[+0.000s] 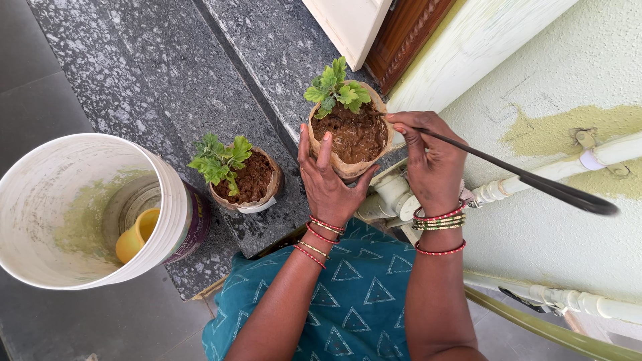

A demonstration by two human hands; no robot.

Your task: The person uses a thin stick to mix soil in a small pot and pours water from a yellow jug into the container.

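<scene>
My left hand (329,180) grips the near side of a brown paper pot (348,167) filled with dark soil (354,134). A small green seedling (336,88) grows at the pot's far rim. My right hand (431,164) holds a thin dark metal rod (528,180), its tip poking into the soil at the pot's right edge. The rod's handle end extends to the right. Both wrists wear red and green bangles.
A second paper pot with a green seedling (234,175) stands on the grey granite step (167,87) to the left. A big white bucket (40,194) holding a yellow mug (137,234) sits at far left. White pipes (588,160) run along the pale wall on the right.
</scene>
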